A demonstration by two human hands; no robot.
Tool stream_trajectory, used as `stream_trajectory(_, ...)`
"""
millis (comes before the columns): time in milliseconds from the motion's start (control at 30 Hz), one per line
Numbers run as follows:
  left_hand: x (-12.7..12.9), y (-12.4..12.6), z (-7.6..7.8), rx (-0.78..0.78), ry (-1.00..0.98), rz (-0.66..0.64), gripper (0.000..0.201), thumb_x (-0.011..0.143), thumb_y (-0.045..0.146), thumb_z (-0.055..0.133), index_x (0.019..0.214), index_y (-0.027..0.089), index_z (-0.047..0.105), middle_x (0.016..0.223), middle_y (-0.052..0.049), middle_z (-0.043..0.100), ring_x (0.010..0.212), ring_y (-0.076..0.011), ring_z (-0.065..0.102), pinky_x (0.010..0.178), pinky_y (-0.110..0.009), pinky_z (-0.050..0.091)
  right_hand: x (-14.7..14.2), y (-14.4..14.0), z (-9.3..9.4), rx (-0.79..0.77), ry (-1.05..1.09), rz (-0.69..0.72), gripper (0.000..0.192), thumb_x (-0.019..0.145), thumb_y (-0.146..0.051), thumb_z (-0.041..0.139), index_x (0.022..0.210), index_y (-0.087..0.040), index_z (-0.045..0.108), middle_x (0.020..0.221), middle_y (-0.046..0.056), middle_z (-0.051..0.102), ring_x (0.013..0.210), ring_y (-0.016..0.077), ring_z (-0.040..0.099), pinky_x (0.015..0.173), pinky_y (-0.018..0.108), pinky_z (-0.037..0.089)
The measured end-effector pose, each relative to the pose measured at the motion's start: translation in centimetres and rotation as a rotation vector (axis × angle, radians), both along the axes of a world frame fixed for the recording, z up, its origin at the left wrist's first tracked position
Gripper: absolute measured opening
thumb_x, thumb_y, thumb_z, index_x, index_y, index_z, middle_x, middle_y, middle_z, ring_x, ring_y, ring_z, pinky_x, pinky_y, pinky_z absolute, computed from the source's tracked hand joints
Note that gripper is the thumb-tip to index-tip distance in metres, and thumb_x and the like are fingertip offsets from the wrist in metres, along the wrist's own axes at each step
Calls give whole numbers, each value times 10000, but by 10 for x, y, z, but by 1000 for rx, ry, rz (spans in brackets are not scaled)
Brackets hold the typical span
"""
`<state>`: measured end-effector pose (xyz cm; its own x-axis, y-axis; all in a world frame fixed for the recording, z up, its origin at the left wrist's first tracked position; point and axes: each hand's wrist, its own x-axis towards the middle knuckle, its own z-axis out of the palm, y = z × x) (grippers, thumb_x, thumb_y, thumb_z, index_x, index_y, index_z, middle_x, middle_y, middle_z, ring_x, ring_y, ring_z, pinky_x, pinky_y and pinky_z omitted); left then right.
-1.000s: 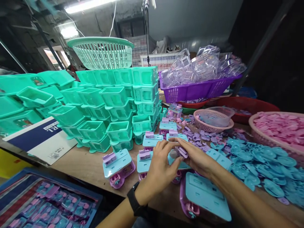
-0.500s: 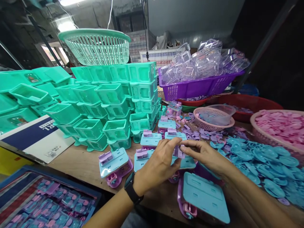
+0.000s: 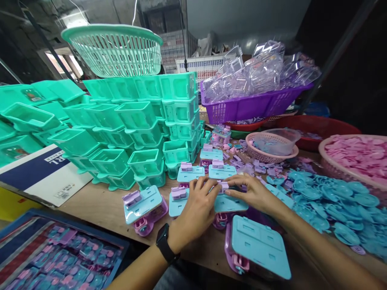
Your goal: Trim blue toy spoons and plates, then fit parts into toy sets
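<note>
A small lilac plastic piece (image 3: pixel 223 187) sits at the rear of a light-blue lid (image 3: pixel 231 203) on a purple toy box. My left hand (image 3: pixel 196 205), a black watch on its wrist, bends its fingertips against the piece from the left. From the right, the thumb and index finger of my right hand (image 3: pixel 255 195) close on the same piece. Part of it is hidden by my fingers. Just left of my left hand, another blue-lidded toy box (image 3: pixel 145 205) carries a lilac piece. A blue-lidded box (image 3: pixel 260 245) in front has none on top.
Stacked green bins (image 3: pixel 145 161) rise at the left, topped by a green basket (image 3: pixel 115 50). Loose blue plates (image 3: pixel 320 201) lie right, beside a basket of pink pieces (image 3: pixel 359 161). A purple basket (image 3: pixel 250 104) holds clear plastic cases. A carton of toys (image 3: pixel 63 257) is at lower left.
The lilac piece, earlier held tilted between my fingers above the lid, is now down on the lid. Both hands have lowered with it, and the view has shifted slightly.
</note>
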<state>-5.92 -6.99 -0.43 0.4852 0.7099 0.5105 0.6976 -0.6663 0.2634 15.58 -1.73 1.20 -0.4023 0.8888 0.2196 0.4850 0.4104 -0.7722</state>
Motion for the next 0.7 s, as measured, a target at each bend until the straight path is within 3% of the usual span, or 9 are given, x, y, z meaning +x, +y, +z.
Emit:
stream_trajectory(100, 0, -4, -4, -48, 49, 0, 712, 686, -35, 493, 1357, 200, 530, 1303, -99, 612, 1208, -304, 479, 970, -498, 425, 4, 0, 0, 79, -77, 33, 452, 810, -682, 680, 896, -259, 817, 1096, 109, 769, 1096, 343, 650, 1035, 551, 405)
stream_trajectory(467, -4, -7, -12, -26, 47, 21, 719, 681, -37, 463, 1364, 177, 536, 1303, -120, 620, 1196, -308, 504, 993, -518, 388, 2, 1, -4, 242, -248, 80, 263, 897, -497, 683, 951, -274, 811, 1127, 90, 769, 1039, 310, 644, 935, 512, 441)
stream_trajectory(700, 1, -10, -10, 3, 131, 62, 708, 722, -46, 445, 1385, 183, 539, 1287, -128, 632, 1163, -311, 522, 961, -519, 365, 1, -2, 1, 253, -261, 79, 244, 887, -469, 710, 969, -265, 813, 1097, 103, 775, 1034, 317, 628, 914, 510, 424)
